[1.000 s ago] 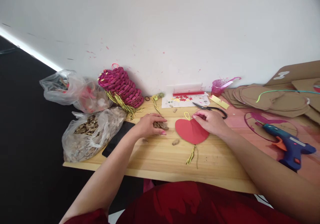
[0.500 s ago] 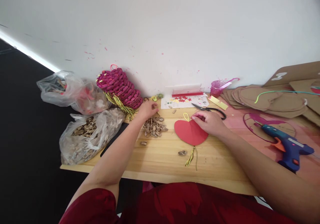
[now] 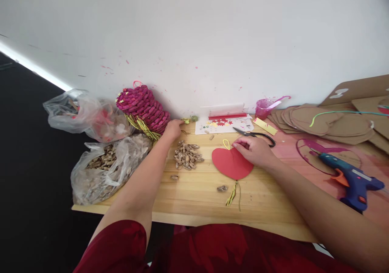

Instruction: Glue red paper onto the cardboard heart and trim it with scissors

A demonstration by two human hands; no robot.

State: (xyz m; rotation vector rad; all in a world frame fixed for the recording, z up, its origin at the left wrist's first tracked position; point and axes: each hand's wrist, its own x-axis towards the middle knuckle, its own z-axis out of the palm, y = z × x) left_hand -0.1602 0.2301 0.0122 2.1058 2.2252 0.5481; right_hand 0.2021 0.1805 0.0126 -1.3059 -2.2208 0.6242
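Observation:
A red heart-shaped piece [image 3: 230, 164] with a yellow loop on top and a yellow-green tassel below lies on the wooden table. The fingers of my right hand [image 3: 249, 148] are pinched at its upper right edge. My left hand [image 3: 174, 130] is by the back of the table, beside a bundle of magenta-painted pieces [image 3: 146, 107] with yellow-green cords; its fingertips are hidden. Just to its right are a small green item [image 3: 193, 119] and some yellow cord. A pile of peanut shells [image 3: 187, 156] sits between my hands, with loose shells nearby.
Black scissors [image 3: 253, 134] lie behind my right hand, near a white sheet [image 3: 200, 127] with small stars. At the right are a blue glue gun [image 3: 354, 180], cardboard shapes [image 3: 328, 123] and a pink cup [image 3: 263, 108]. Plastic bags [image 3: 82, 179] stand at the left.
My left hand has moved left and back, away from the shell pile and towards the magenta bundle. My right hand stays on the red heart.

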